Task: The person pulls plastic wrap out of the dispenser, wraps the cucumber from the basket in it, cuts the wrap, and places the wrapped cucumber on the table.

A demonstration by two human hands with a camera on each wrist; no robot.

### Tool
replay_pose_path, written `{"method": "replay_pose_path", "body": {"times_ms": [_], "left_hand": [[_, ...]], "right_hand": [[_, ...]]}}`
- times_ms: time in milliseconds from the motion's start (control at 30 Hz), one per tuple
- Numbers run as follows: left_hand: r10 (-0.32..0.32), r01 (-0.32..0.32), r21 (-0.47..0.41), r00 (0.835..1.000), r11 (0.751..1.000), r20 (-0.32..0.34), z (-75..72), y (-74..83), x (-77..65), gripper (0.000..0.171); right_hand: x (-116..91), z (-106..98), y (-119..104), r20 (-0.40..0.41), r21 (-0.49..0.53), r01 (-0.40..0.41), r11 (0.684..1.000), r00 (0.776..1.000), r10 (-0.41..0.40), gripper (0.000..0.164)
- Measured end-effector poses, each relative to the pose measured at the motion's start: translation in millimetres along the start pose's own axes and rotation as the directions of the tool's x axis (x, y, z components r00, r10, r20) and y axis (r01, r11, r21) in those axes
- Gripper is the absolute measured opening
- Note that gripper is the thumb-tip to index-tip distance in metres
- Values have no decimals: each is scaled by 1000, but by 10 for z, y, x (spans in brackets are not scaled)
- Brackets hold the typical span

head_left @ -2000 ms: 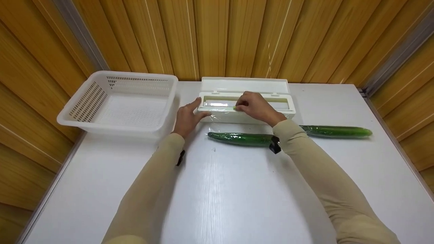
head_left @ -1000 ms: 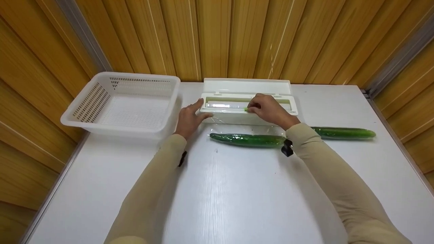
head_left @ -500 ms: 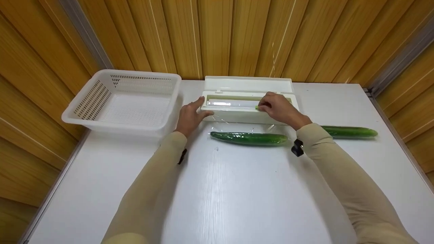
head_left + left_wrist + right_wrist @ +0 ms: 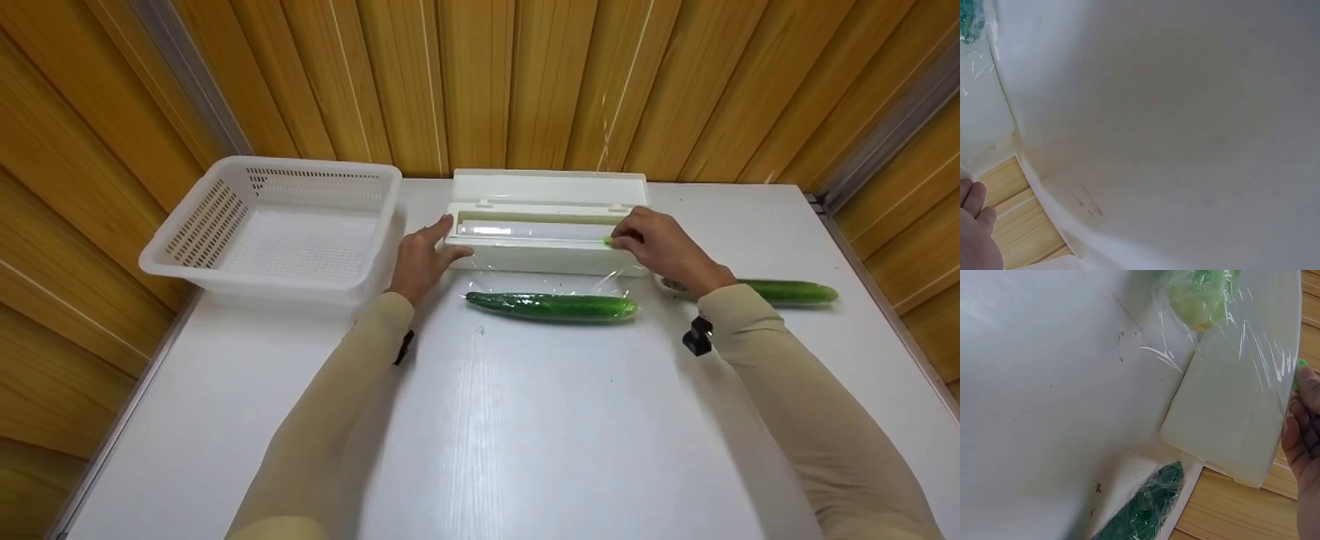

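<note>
A white cling film dispenser [image 4: 544, 260] stands at the back of the table with its lid [image 4: 547, 186] tipped open and a film roll [image 4: 525, 229] inside. My left hand [image 4: 421, 259] holds its left end, thumb at the front. Near the right end of the front edge, my right hand [image 4: 664, 244] pinches the small green slide cutter [image 4: 608, 241], which shows in the right wrist view as a green tab [image 4: 1301, 365]. Clear film runs from the dispenser down to a cucumber [image 4: 551, 307] lying in front; the right wrist view shows film wrinkled over its pale end.
A white perforated basket [image 4: 266, 281] stands at the back left. A second cucumber [image 4: 791, 292], wrapped in film, lies to the right, partly behind my right wrist. Wood-patterned walls [image 4: 525, 90] rise behind the white table [image 4: 555, 442].
My right hand has slid the green cutter rightwards along the dispenser's front edge, from about the middle to near the right end. The left hand keeps its hold; the cucumbers stay put.
</note>
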State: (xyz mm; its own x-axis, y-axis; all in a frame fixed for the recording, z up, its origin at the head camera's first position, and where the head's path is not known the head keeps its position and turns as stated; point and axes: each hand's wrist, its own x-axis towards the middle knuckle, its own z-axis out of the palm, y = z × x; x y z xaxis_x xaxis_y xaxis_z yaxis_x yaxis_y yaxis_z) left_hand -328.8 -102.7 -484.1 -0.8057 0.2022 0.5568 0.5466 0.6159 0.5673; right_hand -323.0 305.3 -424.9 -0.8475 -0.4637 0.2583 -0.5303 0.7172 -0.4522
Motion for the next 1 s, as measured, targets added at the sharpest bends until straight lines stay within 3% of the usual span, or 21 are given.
{"method": "replay_pose_path", "body": {"times_ms": [300, 667, 1000], "left_hand": [[7, -7, 17, 1000, 1000, -10, -10, -27, 20, 66], [-17, 17, -2, 1000, 1000, 20, 7, 5, -1, 66], [-29, 30, -20, 998, 999, 50, -13, 36, 12, 68]], "right_hand": [[-199, -177, 154, -53, -20, -22, 1000, 998, 21, 6], [-310, -191, 251, -95, -45, 9, 999, 995, -13, 5], [-424, -201, 290, -162, -2, -24, 1000, 986, 24, 5]]}}
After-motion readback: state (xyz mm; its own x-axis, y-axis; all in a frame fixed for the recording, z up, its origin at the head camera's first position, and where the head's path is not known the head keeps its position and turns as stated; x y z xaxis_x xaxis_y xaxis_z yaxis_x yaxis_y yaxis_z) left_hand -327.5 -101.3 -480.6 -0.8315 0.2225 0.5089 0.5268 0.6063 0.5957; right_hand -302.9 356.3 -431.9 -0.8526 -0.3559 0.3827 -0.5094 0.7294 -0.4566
